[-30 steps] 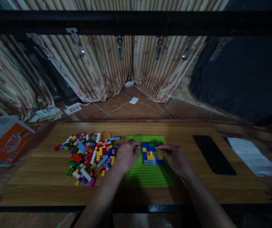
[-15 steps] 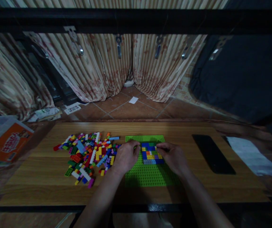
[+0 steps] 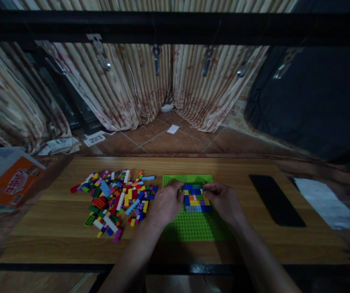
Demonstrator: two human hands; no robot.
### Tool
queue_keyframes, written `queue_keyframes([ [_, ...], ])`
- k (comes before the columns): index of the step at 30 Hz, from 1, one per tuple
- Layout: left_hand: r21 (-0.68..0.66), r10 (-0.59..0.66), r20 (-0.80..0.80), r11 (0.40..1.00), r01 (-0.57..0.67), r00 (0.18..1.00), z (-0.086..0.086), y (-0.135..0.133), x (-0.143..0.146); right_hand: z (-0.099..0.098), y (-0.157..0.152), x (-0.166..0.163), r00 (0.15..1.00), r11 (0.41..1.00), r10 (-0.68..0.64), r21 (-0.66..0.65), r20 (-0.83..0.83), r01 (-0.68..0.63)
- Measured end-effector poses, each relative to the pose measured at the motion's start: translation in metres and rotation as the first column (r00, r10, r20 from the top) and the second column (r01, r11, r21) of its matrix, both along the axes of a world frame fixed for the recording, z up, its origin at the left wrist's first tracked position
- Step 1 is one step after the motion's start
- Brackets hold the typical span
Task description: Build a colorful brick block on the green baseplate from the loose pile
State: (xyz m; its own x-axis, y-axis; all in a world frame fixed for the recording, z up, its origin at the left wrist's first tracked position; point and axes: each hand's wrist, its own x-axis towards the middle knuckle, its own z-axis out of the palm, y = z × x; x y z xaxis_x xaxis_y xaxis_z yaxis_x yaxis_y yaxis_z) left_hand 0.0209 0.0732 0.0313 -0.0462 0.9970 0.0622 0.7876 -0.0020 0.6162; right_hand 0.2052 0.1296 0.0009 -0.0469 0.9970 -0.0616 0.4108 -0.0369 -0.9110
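Observation:
A low build of toy bricks (image 3: 197,202), blue with yellow, orange, white and purple pieces, sits on the green baseplate (image 3: 190,232). My left hand (image 3: 169,201) curls its fingers at the build's back left corner. At the back right corner, my right hand (image 3: 222,199) has thumb and fingers pinched together, covering part of the build. Whether either hand has a single small brick between its fingertips is hidden. Left of the baseplate lies a loose pile of bricks (image 3: 120,201) in many colours and sizes.
A flat black object (image 3: 277,199) lies on the wooden table (image 3: 55,236) to the right, with a white sheet (image 3: 330,203) beyond it. An orange-labelled clear plastic box (image 3: 13,181) stands at the left. A dark bar (image 3: 175,28) with hooks crosses above, before striped curtains.
The whole view has shifted slightly. Both hands stay at the build's back corners, with only slight finger movement. The brick pile looks the same.

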Motion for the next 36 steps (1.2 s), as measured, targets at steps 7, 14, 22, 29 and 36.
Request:
queue_keyframes([
  [7, -0.022, 0.009, -0.012, 1.000, -0.009, 1.000, 0.000, -0.001, 0.002, 0.006, 0.001, -0.002, 0.999, 0.998, -0.014, -0.062, 0.031, 0.016],
  [14, 0.008, 0.018, -0.016, 1.000, -0.018, 1.000, -0.002, -0.004, 0.004, 0.016, -0.004, -0.002, 0.992, 0.998, 0.023, -0.063, 0.125, -0.015],
  [22, 0.018, 0.019, -0.032, 1.000, -0.019, 0.999, -0.002, -0.006, 0.003, 0.015, 0.001, 0.005, 0.970, 0.997, 0.033, -0.081, 0.240, -0.014],
  [29, 0.019, 0.093, -0.027, 0.996, -0.093, 0.995, 0.002, -0.003, -0.013, 0.019, 0.002, 0.007, 0.952, 0.994, -0.071, -0.055, 0.299, 0.092],
  [36, 0.147, 0.327, -0.244, 0.943, -0.299, 0.913, 0.007, 0.001, -0.046, 0.030, -0.005, -0.008, 0.954, 0.984, -0.158, -0.041, 0.254, 0.174],
])
